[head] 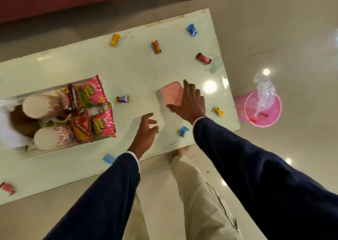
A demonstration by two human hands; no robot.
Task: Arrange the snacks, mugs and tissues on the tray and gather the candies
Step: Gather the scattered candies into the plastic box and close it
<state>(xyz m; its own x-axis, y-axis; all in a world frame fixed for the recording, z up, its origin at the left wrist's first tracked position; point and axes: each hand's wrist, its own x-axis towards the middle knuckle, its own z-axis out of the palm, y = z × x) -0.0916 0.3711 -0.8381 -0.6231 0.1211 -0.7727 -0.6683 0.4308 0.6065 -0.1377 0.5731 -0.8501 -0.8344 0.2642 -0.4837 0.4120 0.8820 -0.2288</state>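
Table edge just beyond right hand; pink box underneath

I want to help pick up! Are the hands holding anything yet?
Nothing is held. The right hand reaches over the pink box; the left hand hovers open.

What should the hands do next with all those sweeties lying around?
Probably the right hand should take hold of the pink box it is reaching over, so candies can go in. The tray already looks packed, while wrapped candies like the yellow one lie scattered on the table.
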